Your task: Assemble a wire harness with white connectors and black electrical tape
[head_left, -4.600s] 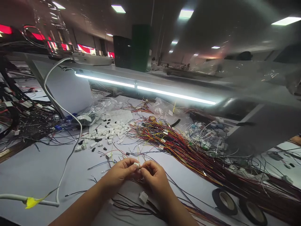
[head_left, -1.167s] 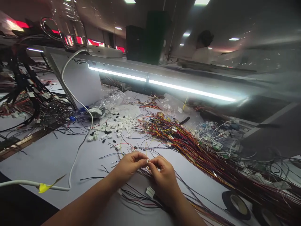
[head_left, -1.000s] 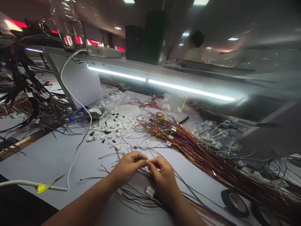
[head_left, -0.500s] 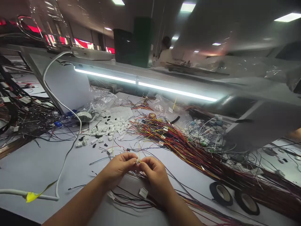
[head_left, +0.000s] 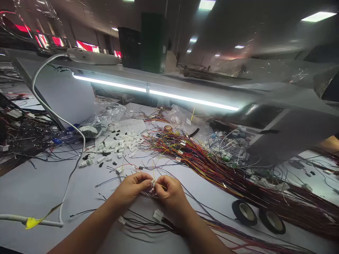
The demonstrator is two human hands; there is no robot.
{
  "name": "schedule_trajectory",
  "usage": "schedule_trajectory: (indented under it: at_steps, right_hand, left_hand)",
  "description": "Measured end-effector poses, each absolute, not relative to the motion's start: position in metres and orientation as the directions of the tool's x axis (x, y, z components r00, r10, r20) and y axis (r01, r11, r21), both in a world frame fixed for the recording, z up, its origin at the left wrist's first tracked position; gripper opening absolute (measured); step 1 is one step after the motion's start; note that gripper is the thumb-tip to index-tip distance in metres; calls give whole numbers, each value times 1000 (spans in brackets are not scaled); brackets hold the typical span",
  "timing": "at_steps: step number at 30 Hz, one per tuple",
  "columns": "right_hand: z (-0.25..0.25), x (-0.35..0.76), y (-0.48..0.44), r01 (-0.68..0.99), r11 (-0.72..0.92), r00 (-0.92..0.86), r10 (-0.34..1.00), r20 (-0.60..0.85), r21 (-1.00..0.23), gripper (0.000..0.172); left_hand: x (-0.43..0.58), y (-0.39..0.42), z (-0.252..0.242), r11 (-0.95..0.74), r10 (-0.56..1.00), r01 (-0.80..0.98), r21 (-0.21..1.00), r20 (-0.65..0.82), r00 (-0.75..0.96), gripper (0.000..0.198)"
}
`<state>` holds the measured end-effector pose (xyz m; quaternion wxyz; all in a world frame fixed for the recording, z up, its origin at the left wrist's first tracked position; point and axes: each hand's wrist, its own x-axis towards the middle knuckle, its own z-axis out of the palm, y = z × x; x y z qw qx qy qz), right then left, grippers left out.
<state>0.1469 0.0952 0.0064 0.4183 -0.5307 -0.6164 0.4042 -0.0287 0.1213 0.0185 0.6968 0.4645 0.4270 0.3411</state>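
Near the middle of the table my left hand [head_left: 136, 187] pinches a small white connector [head_left: 153, 182] between thumb and index finger. My right hand [head_left: 169, 192] is closed close beside it, its fingertips on a thin yellow wire [head_left: 154, 173] at the connector. The exact spot where wire and connector meet is partly hidden by my fingers. Below my hands lies a larger white connector [head_left: 158, 215] with dark wires [head_left: 145, 227] leading from it. Several loose black wires [head_left: 106, 182] stick out to the left of my left hand.
Loose white connectors [head_left: 124, 143] lie in a pile beyond my hands. A long bundle of coloured wires [head_left: 201, 162] runs to the right. Two black tape rolls [head_left: 244, 212] sit front right. A white cable [head_left: 70, 123] hangs at left, and a light bar [head_left: 193, 100] spans the back.
The view has shifted slightly, so the scene sits a little further left. Both hands stay together at the small connector, with the right fingers slightly changed in pose.
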Motion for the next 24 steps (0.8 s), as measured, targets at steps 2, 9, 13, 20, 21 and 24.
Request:
schedule_trajectory:
  at_steps: [2, 9, 13, 20, 21, 24]
  right_hand:
    - [6, 147, 95, 342, 111, -85, 993, 87, -933, 7]
    - [9, 147, 90, 468, 175, -102, 984, 143, -866, 9]
    - [11, 147, 92, 426, 206, -112, 978, 175, -881, 13]
    - [4, 148, 99, 357, 137, -73, 990, 119, -924, 11]
    - [4, 148, 99, 357, 140, -75, 990, 122, -924, 11]
    - [6, 146, 97, 382, 154, -77, 988, 135, -911, 11]
  left_hand:
    - [-27, 120, 20, 352, 867, -84, 932, -291, 404, 24]
    - [-23, 118, 21, 353, 875, -41, 935, -314, 368, 25]
    - [-25, 119, 15, 363, 873, -88, 928, -305, 382, 24]
    - [-25, 121, 9, 442, 857, -231, 867, -332, 395, 22]
    - [-25, 121, 9, 445, 855, -233, 865, -332, 399, 22]
    - [-22, 120, 10, 442, 850, -204, 874, -335, 407, 24]
